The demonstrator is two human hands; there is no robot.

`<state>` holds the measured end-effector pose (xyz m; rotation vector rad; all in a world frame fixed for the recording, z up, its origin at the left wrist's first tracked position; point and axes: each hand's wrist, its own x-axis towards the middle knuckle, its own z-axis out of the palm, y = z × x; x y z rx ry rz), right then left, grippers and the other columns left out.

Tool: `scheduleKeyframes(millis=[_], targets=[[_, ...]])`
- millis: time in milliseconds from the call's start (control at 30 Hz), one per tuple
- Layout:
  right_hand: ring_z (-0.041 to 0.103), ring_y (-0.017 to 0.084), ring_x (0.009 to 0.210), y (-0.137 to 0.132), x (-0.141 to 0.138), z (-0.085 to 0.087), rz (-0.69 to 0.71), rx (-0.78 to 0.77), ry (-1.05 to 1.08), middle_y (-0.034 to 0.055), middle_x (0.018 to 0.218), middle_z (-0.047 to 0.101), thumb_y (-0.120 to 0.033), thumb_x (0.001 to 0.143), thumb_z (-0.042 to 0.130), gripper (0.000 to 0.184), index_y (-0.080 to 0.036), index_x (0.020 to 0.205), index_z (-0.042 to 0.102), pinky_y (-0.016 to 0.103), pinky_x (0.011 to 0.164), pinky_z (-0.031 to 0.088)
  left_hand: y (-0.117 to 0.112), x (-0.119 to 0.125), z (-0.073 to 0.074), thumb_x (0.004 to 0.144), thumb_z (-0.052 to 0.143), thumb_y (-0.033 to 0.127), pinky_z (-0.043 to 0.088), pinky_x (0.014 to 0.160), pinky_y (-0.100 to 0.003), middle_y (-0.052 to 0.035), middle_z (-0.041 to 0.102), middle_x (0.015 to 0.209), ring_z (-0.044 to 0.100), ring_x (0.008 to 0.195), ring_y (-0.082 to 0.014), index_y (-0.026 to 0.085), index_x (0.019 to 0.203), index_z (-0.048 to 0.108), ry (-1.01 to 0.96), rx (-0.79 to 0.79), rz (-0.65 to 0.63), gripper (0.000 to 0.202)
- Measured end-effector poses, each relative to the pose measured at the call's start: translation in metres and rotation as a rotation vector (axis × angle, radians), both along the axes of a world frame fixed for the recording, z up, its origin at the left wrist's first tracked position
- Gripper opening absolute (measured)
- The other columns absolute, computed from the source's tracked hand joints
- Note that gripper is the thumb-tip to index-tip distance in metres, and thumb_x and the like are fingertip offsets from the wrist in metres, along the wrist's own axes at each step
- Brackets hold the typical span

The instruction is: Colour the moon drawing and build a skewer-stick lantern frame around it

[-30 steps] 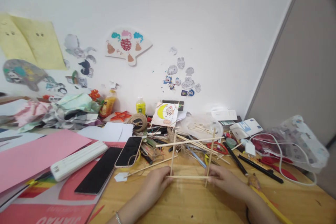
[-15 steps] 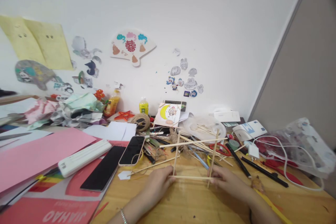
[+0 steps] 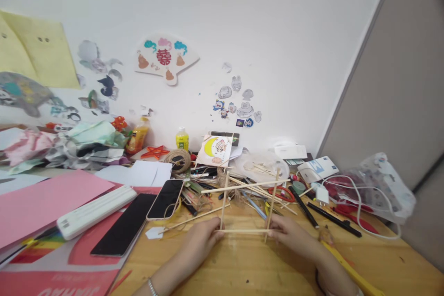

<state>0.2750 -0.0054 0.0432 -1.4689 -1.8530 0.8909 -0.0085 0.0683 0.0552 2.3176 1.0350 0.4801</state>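
A frame of thin wooden sticks (image 3: 244, 231) stands over the bare wood in front of me, with two upright sticks crossed by a lower and an upper one. My left hand (image 3: 204, 238) pinches its lower left corner between thumb and fingers. At the lower right corner, my right hand (image 3: 289, 236) is closed around the joint of the crosspiece and the right upright. The upper stick (image 3: 215, 189) runs slightly tilted and sticks out past both uprights. How the joints are fastened is too small to tell.
Loose sticks, pens and twine (image 3: 177, 161) clutter the table behind the frame. A phone (image 3: 165, 200), a black slab (image 3: 123, 225) and pink paper (image 3: 52, 199) lie left. On the right are black markers (image 3: 335, 218), a white cable (image 3: 360, 208) and a plastic bag (image 3: 385, 185).
The whole view has swung slightly right, so everything sits further left in the picture. Both hands keep the same hold on the stick frame.
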Motion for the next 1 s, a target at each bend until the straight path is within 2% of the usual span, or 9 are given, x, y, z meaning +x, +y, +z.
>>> scheduleKeyframes(millis=[233,433,567,833,1000], targets=[[0.059,0.022,0.083,-0.002,-0.001,0.006,-0.004,0.041,-0.032,0.0049,0.087,0.066,-0.038,0.083,0.056,0.022,-0.018,0.087,0.064,0.033,0.078,0.047,0.002,-0.002,0.000,0.087,0.045,0.035,0.042,0.071,-0.028,-0.0043,0.068,0.083,0.059,0.078,-0.0218,0.021,0.078,0.059,-0.055,-0.004,-0.043,0.021],[0.058,0.020,0.082,-0.004,-0.004,0.012,-0.009,0.054,-0.074,0.0035,0.087,0.066,-0.031,0.083,0.054,0.016,-0.018,0.088,0.064,0.030,0.077,0.046,0.001,-0.002,0.002,0.087,0.046,0.036,0.043,0.074,-0.029,-0.0045,0.068,0.083,0.059,0.078,-0.0222,0.021,0.081,0.061,-0.052,-0.016,-0.038,0.022],[0.059,0.019,0.082,-0.004,-0.004,0.010,-0.016,0.039,-0.100,0.0025,0.087,0.066,-0.024,0.082,0.053,0.012,-0.018,0.088,0.062,0.028,0.073,0.044,0.002,-0.002,0.001,0.087,0.046,0.037,0.043,0.074,-0.029,-0.0049,0.069,0.084,0.059,0.079,-0.0222,0.021,0.079,0.061,-0.047,-0.018,-0.038,0.023],[0.058,0.019,0.080,-0.001,-0.001,0.002,-0.024,0.052,-0.121,0.0023,0.086,0.065,-0.021,0.081,0.052,0.009,-0.018,0.086,0.060,0.027,0.072,0.044,0.002,-0.002,0.001,0.086,0.047,0.033,0.043,0.075,-0.029,-0.0046,0.069,0.086,0.060,0.081,-0.0223,0.022,0.083,0.062,-0.050,-0.018,-0.039,0.019],[0.058,0.019,0.081,-0.002,-0.002,0.003,-0.014,0.049,-0.090,0.0030,0.087,0.066,-0.025,0.083,0.054,0.012,-0.018,0.088,0.062,0.028,0.075,0.045,0.002,-0.001,0.000,0.085,0.046,0.031,0.042,0.069,-0.029,-0.0051,0.069,0.081,0.061,0.077,-0.0225,0.021,0.076,0.058,-0.016,-0.010,-0.013,0.018]])
